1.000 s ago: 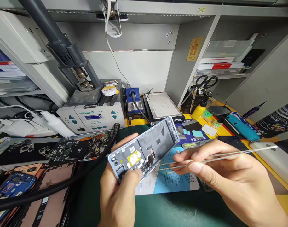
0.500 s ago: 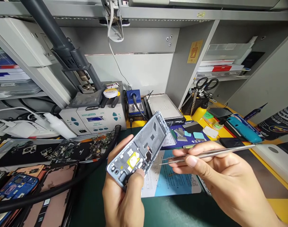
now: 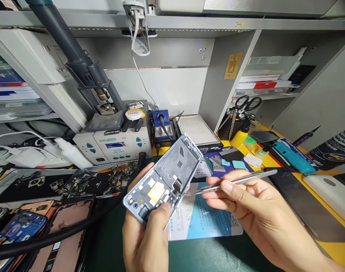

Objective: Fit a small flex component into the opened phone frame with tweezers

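My left hand [image 3: 150, 230] is closed around the lower part of a tilted phone frame [image 3: 164, 172], thumb pressed on its inner side. Its inside faces me: a grey plate, a yellow patch [image 3: 156, 193] and a small dark flex piece near the right edge. To the right of it, my right hand [image 3: 254, 204] pinches metal tweezers [image 3: 240, 180], whose tips point left, a little apart from the frame's edge. Nothing can be made out between the tips. Below both hands lies a blue and white printed sheet [image 3: 212, 223] with a small thin piece on it.
A hot air station [image 3: 116, 147] stands at the back left, its black hose [image 3: 104, 215] crossing the left side. Phone boards and housings [image 3: 25, 223] are piled left. Scissors [image 3: 247, 104] in a holder, a yellow bottle [image 3: 240, 136] and a dark phone panel [image 3: 305, 207] are on the right.
The phone frame has turned slightly flatter toward me in my left hand. The tweezers have tilted, and their tips, spread before, now look closer together. The camera view has shifted a little.
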### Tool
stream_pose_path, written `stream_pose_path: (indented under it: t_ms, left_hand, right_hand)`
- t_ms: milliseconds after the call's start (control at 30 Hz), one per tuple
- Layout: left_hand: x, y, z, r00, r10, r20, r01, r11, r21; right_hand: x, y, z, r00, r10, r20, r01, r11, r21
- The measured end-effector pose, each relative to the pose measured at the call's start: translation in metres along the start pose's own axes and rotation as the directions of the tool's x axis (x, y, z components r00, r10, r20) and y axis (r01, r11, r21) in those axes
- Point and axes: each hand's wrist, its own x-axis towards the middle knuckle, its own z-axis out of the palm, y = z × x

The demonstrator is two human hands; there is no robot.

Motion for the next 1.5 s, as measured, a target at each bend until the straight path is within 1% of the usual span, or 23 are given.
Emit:
stream_pose_path:
  t_ms: [167, 300, 433, 533, 667, 800, 867, 967, 1100, 1200, 1267, 1400, 1500]
  left_hand:
    - [0.003, 0.004, 0.000, 0.998, -0.056, 0.012, 0.057, 0.993, -0.102]
    - [0.006, 0.004, 0.000, 0.989, -0.131, 0.067, 0.141, 0.973, -0.183]
    - [0.009, 0.005, 0.003, 0.971, -0.189, 0.145, 0.224, 0.931, -0.287]
    - [0.011, 0.006, 0.004, 0.965, -0.216, 0.151, 0.255, 0.908, -0.332]
    - [0.013, 0.006, 0.004, 0.958, -0.249, 0.145, 0.285, 0.897, -0.338]
    - [0.015, 0.008, 0.004, 0.945, -0.284, 0.165, 0.322, 0.896, -0.305]
    - [0.015, 0.009, 0.005, 0.941, -0.304, 0.149, 0.336, 0.893, -0.300]
    - [0.016, 0.011, 0.007, 0.934, -0.334, 0.124, 0.357, 0.878, -0.318]
    - [0.015, 0.011, 0.007, 0.923, -0.362, 0.129, 0.385, 0.858, -0.341]
    - [0.014, 0.009, 0.004, 0.932, -0.324, 0.161, 0.361, 0.869, -0.338]
    - [0.012, 0.007, 0.003, 0.950, -0.265, 0.165, 0.306, 0.891, -0.335]
    - [0.007, 0.005, 0.005, 0.982, -0.138, 0.125, 0.167, 0.951, -0.261]
    - [0.003, 0.005, 0.006, 0.990, -0.106, 0.091, 0.122, 0.973, -0.195]
  right_hand:
    - [0.001, 0.004, 0.000, 1.000, 0.008, 0.013, -0.008, 1.000, 0.029]
    - [0.002, 0.008, 0.000, 1.000, 0.000, 0.018, -0.001, 0.999, 0.050]
    - [0.001, 0.010, 0.002, 0.999, -0.045, 0.022, 0.044, 0.999, 0.031]
    - [-0.001, 0.012, 0.004, 0.995, -0.094, 0.040, 0.094, 0.996, 0.012]
    - [-0.003, 0.014, 0.004, 0.990, -0.122, 0.065, 0.120, 0.992, 0.031]
    - [-0.003, 0.014, 0.005, 0.988, -0.140, 0.068, 0.137, 0.990, 0.045]
    - [-0.003, 0.014, 0.006, 0.985, -0.154, 0.075, 0.151, 0.988, 0.043]
    - [-0.003, 0.014, 0.006, 0.981, -0.175, 0.089, 0.172, 0.985, 0.031]
    - [-0.003, 0.015, 0.006, 0.977, -0.190, 0.094, 0.190, 0.982, 0.010]
    - [-0.004, 0.017, 0.005, 0.977, -0.195, 0.084, 0.195, 0.981, 0.002]
    - [-0.004, 0.017, 0.005, 0.980, -0.183, 0.072, 0.184, 0.983, -0.008]
    - [-0.005, 0.017, 0.006, 0.986, -0.160, 0.035, 0.160, 0.987, -0.002]
    - [-0.004, 0.017, 0.007, 0.985, -0.172, 0.017, 0.173, 0.985, -0.014]
